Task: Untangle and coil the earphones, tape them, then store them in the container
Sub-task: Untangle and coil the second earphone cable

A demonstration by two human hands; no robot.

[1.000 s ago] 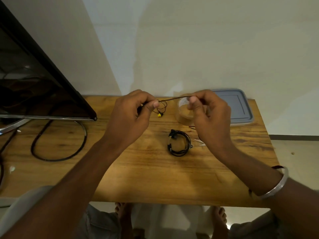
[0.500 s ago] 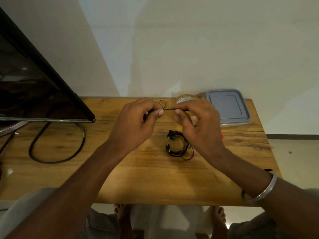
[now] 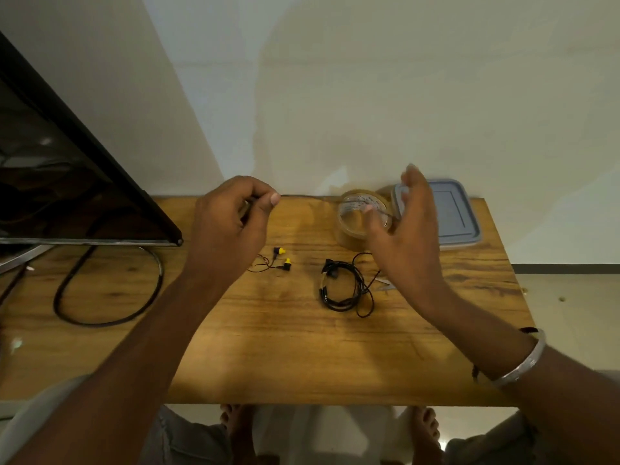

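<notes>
We see the left hand (image 3: 235, 223) raised above the wooden table (image 3: 268, 347), thumb and forefinger pinching a thin earphone wire (image 3: 308, 196) that stretches right toward the tape roll (image 3: 349, 233). The right hand (image 3: 407, 236) hovers with its fingers spread and loose over that roll and the grey-lidded container (image 3: 456, 213) at the far right, gripping nothing we can make out (a faint strand passes near its fingers; whether they touch is unclear). Two yellow-tipped earbuds (image 3: 280, 251) lie on the table just right of the left wrist. A coiled black earphone bundle (image 3: 342, 285) lies nearer than the tape. A monitor (image 3: 67, 182) stands at the left.
</notes>
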